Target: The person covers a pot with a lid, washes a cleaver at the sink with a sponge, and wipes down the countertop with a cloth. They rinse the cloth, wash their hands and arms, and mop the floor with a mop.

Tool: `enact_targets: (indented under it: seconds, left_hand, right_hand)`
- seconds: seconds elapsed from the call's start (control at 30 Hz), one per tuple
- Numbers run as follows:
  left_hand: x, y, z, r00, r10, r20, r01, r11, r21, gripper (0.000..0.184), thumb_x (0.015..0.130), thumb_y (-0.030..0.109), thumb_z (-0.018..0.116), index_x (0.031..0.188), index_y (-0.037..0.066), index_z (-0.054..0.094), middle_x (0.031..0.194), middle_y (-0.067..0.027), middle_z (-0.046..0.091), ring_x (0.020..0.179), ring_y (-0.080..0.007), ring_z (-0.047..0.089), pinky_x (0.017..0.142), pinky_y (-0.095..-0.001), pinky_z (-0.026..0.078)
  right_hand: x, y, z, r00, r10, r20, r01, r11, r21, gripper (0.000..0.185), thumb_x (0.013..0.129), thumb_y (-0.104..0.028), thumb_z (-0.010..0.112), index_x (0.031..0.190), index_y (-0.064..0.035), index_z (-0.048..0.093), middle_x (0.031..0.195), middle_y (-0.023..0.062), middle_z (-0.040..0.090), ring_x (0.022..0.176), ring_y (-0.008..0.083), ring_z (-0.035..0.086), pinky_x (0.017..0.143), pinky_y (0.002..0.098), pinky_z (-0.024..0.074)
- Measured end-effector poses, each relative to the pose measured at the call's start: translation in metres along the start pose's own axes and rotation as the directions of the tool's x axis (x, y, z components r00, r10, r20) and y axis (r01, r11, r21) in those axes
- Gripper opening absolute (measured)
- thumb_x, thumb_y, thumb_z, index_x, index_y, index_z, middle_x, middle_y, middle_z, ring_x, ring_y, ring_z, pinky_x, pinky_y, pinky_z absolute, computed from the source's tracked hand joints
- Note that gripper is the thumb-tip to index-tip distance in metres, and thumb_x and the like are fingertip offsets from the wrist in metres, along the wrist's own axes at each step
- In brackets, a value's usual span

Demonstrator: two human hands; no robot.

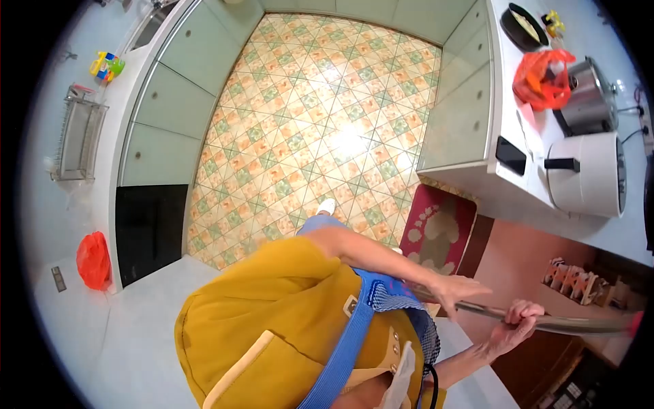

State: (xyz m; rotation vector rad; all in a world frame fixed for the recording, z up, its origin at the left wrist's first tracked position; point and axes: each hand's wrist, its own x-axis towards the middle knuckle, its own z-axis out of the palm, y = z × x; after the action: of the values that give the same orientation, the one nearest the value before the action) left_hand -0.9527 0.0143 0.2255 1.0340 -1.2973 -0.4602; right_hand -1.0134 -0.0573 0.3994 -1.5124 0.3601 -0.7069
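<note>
A long metal pole (572, 325) runs across the lower right, from near my apron toward the right edge. My right hand (521, 320) wraps its fingers round the pole. Over the pole's near part, my left hand (455, 290) has its fingers stretched out; whether it touches the metal I cannot tell. The pole's right end, by something pink (636, 323), is blurred. I wear a mustard top (266, 313) and a blue apron (357, 341), which lies close to the pole.
A red patterned mat (439, 228) lies on the tiled floor (320, 116). The right counter holds a phone (511, 155), a white appliance (586, 174), a steel pot (589, 99), a red plastic bag (543, 78) and a pan (523, 27). A dish rack (80, 136) stands left.
</note>
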Motion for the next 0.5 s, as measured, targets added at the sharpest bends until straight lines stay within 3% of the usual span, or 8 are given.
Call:
enact_targets:
  seconds: [0.07, 0.1, 0.17, 0.23, 0.3, 0.4, 0.47, 0.5]
  left_hand:
    - [0.009, 0.03, -0.028, 0.974, -0.156, 0.163, 0.191, 0.955, -0.226, 0.058, 0.067, 0.024, 0.067, 0.118, 0.008, 0.046, 0.094, -0.0142, 0.057, 0.088, -0.0265, 0.056, 0.073, -0.038, 0.043]
    - [0.009, 0.049, -0.064, 0.877, -0.302, 0.374, 0.419, 0.862, -0.287, 0.034, 0.068, 0.015, 0.062, 0.101, 0.008, 0.055, 0.072, -0.0105, 0.057, 0.069, -0.0238, 0.055, 0.06, -0.0374, 0.041]
    - [-0.005, 0.052, -0.095, 0.945, -0.276, 0.178, 0.322, 0.887, -0.332, 0.021, 0.065, 0.012, 0.061, 0.084, 0.006, 0.056, 0.062, -0.009, 0.053, 0.059, -0.0227, 0.052, 0.054, -0.0369, 0.039]
    - [-0.03, 0.024, -0.132, 0.95, -0.189, 0.248, 0.224, 0.967, -0.123, 0.022, 0.059, 0.011, 0.061, 0.08, 0.005, 0.057, 0.065, -0.0098, 0.054, 0.06, -0.0241, 0.052, 0.055, -0.0371, 0.039]
    - [-0.073, -0.016, -0.18, 0.983, -0.139, 0.116, 0.132, 0.989, 0.062, 0.021, 0.058, 0.013, 0.058, 0.077, 0.005, 0.056, 0.063, -0.0138, 0.053, 0.06, -0.0306, 0.053, 0.054, -0.0399, 0.04]
    - [-0.142, -0.032, -0.271, 0.911, -0.374, -0.172, 0.409, 0.869, 0.277, 0.027, 0.056, 0.01, 0.062, 0.083, 0.006, 0.057, 0.07, -0.0112, 0.057, 0.068, -0.0287, 0.056, 0.06, -0.0383, 0.043]
    - [-0.188, -0.031, -0.31, 0.831, -0.372, -0.413, 0.539, 0.721, 0.436, 0.028, 0.058, 0.006, 0.061, 0.086, 0.006, 0.057, 0.075, -0.0109, 0.058, 0.074, -0.0294, 0.057, 0.064, -0.0388, 0.044]
    - [-0.21, -0.034, -0.326, 0.782, -0.333, -0.527, 0.6, 0.63, 0.492, 0.029, 0.059, 0.004, 0.061, 0.088, 0.006, 0.057, 0.077, -0.0105, 0.058, 0.077, -0.0298, 0.056, 0.067, -0.0392, 0.044]
  right_hand:
    - [0.016, -0.02, 0.074, 0.983, -0.12, 0.141, 0.115, 0.992, 0.046, 0.026, 0.084, -0.027, 0.056, 0.076, -0.0069, 0.042, 0.057, -0.0014, 0.032, 0.048, 0.0074, 0.028, 0.046, 0.0222, 0.0247]
    - [0.021, -0.033, 0.098, 0.935, -0.231, 0.267, 0.205, 0.971, 0.122, 0.025, 0.083, -0.026, 0.057, 0.078, -0.0067, 0.042, 0.057, -0.0016, 0.034, 0.048, 0.0075, 0.03, 0.046, 0.0216, 0.0252]
    - [0.031, -0.075, 0.127, 0.924, -0.367, 0.108, 0.338, 0.915, 0.219, 0.023, 0.082, -0.025, 0.058, 0.079, -0.0083, 0.043, 0.057, -0.0021, 0.035, 0.048, 0.0085, 0.034, 0.047, 0.0215, 0.0259]
    - [0.043, -0.116, 0.141, 0.864, -0.474, 0.172, 0.322, 0.782, 0.533, 0.024, 0.079, -0.027, 0.06, 0.08, -0.0102, 0.042, 0.057, -0.0021, 0.037, 0.049, 0.0096, 0.038, 0.048, 0.0215, 0.0277]
    - [0.044, -0.102, 0.157, 0.761, -0.514, 0.395, 0.377, 0.847, 0.375, 0.023, 0.077, -0.023, 0.056, 0.072, -0.0121, 0.037, 0.051, -0.0029, 0.037, 0.045, 0.0085, 0.036, 0.05, 0.023, 0.0298]
    - [0.031, -0.045, 0.22, 0.694, -0.495, 0.523, 0.473, 0.861, 0.187, 0.033, 0.075, -0.029, 0.062, 0.066, -0.0128, 0.035, 0.049, -0.0031, 0.037, 0.043, 0.011, 0.038, 0.048, 0.0254, 0.029]
    - [0.037, -0.02, 0.249, 0.607, -0.484, 0.63, 0.415, 0.869, 0.268, 0.036, 0.073, -0.027, 0.062, 0.054, -0.013, 0.035, 0.046, -0.001, 0.042, 0.041, 0.0134, 0.044, 0.051, 0.0298, 0.0418]
    - [0.022, -0.014, 0.276, 0.763, -0.452, 0.462, 0.409, 0.891, 0.197, 0.036, 0.072, -0.025, 0.062, 0.051, -0.013, 0.035, 0.046, 0.0003, 0.046, 0.04, 0.0152, 0.048, 0.055, 0.0317, 0.0457]
